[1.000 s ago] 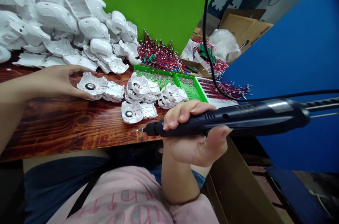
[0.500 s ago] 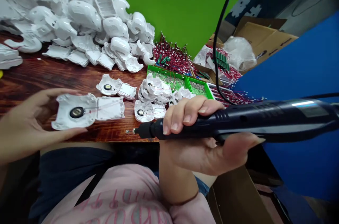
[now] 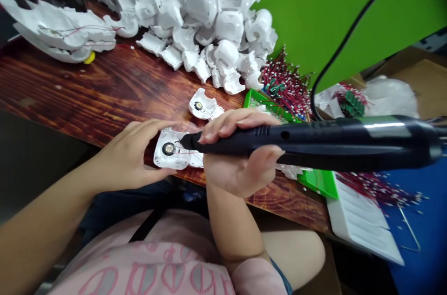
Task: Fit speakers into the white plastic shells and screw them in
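My left hand (image 3: 134, 155) grips a white plastic shell (image 3: 161, 157) by its left end, thumb below and fingers above. Inside the shell sits a round black speaker (image 3: 169, 149) with thin red wires leading right. My right hand (image 3: 237, 155) is wrapped round a dark electric screwdriver (image 3: 314, 144), held level with its tip pointing left. That tip is over the shell's inside, right of the speaker; whether it touches a screw I cannot make out. Behind my right hand lies another white shell (image 3: 202, 99) with a speaker in it, partly hidden.
A tall heap of white plastic shells (image 3: 202, 2) covers the back of the wooden table (image 3: 104, 95). Green trays (image 3: 323, 183) and bundles of red wires (image 3: 286, 85) are to the right. A black cable (image 3: 349, 34) hangs over the screwdriver. Larger white shells (image 3: 70, 30) lie far left.
The screwdriver's tip has come from in front of the shell to over its inside. My two hands are closer together, and the view has turned to the left.
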